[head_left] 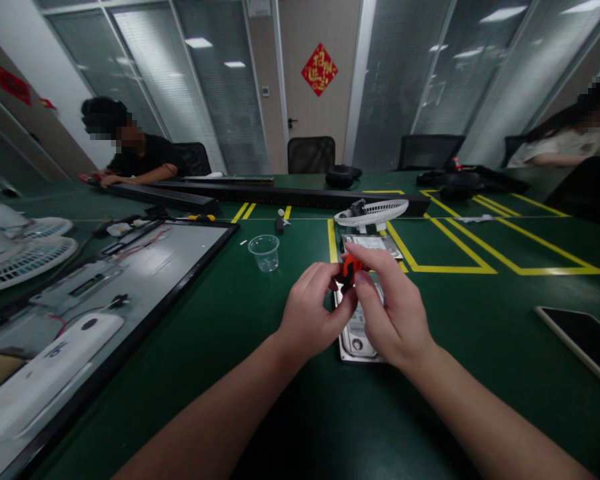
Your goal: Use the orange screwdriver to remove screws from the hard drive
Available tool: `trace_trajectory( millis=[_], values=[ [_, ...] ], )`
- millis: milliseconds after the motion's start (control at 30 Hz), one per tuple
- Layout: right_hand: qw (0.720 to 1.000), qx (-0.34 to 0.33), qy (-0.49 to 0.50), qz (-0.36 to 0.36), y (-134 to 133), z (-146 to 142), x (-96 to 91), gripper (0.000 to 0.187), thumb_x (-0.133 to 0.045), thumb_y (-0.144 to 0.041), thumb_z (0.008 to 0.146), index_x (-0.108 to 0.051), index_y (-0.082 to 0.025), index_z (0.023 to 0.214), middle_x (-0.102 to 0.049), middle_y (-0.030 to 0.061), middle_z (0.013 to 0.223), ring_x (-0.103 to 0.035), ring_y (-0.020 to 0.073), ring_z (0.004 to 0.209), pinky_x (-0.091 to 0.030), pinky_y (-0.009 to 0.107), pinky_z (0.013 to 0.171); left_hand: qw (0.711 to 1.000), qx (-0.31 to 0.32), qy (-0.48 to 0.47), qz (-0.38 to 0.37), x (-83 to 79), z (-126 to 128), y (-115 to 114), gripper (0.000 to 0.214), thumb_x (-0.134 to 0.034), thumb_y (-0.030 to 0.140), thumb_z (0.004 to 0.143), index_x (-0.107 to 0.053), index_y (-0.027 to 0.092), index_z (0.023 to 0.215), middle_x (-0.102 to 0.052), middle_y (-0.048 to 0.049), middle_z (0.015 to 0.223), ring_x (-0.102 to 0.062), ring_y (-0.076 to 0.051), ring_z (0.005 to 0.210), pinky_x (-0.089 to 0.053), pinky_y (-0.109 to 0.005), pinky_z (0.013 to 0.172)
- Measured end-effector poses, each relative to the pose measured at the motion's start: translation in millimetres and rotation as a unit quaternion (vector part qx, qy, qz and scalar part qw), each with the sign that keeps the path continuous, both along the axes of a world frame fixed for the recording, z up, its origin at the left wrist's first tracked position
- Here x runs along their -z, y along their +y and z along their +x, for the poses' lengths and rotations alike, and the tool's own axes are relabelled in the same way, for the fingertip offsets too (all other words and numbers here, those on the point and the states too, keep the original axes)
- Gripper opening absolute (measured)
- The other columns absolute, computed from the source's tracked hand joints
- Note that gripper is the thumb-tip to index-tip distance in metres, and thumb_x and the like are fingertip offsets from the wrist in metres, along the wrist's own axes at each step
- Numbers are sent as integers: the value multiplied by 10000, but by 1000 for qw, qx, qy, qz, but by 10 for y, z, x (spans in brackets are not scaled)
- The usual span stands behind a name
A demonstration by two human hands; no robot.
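Note:
Above a silver hard drive (pixel 357 345), my left hand (pixel 310 310) and my right hand (pixel 400 310) meet at the fingertips. Between them is a small red-orange and black object (pixel 353 265), mostly covered by the fingers, so its kind is unclear. Both hands are closed, with thumbs and fingers pinching that piece from either side. The drive lies flat on the green table and is partly hidden by the hands. Just behind it lies a second hard drive (pixel 373 245). A white round fan grille (pixel 377 212) rests beyond that one.
A clear plastic cup (pixel 265 253) stands to the left. Further left is a large flat panel (pixel 180 250) bearing a white elongated device (pixel 55 373). A phone (pixel 585 337) lies at right. A long black bar (pixel 290 195) crosses the table. Two people sit at the far sides.

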State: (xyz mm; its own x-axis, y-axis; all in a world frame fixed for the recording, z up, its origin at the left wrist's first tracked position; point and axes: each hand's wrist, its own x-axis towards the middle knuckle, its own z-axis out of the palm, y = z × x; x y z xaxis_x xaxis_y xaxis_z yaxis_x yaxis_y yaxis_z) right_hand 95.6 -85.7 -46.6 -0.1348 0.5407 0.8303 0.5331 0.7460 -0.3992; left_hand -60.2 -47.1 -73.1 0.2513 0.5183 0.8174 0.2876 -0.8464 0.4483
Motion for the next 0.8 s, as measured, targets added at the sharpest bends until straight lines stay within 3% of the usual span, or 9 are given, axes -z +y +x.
trace_trajectory(
  millis=[200,400,533,667,800],
  values=[
    [1000,23,0,19,-8,2,-22,435,-602,-166,1028,-607,-255,1455,-703,90,1269,-668,252,1177,-556,449,1035,1000,12,-4,-3,-2,-8,-7,158,-678,173,975,-615,199,1118,-676,-17,945,-611,-147,813,-500,-281,736],
    [1000,4,0,-9,6,11,24,489,-511,-152,1064,-551,-278,1534,-686,86,1413,-645,257,1303,-538,448,1093,1000,14,18,1,-4,0,6,94,-617,159,1002,-613,189,1092,-655,-27,919,-611,-165,835,-493,-302,750],
    [1000,17,-6,6,17,8,15,475,-529,-143,1054,-565,-267,1511,-701,88,1343,-662,248,1244,-552,442,1061,1000,6,-1,-9,9,6,7,190,-679,164,950,-614,190,1127,-664,-22,931,-610,-162,820,-494,-299,738],
    [999,36,-4,24,14,0,-19,436,-618,-165,1024,-610,-253,1450,-703,94,1247,-675,248,1157,-569,449,1018,1000,17,1,-8,4,-4,11,128,-676,138,942,-613,194,1038,-656,-14,909,-604,-158,814,-493,-293,732],
    [999,33,1,11,19,4,7,476,-605,-186,1036,-577,-264,1505,-708,100,1317,-673,264,1225,-567,462,1044,999,29,27,-1,-10,-10,16,131,-617,141,989,-625,185,1112,-668,-40,944,-612,-178,842,-500,-316,743]
  ],
)
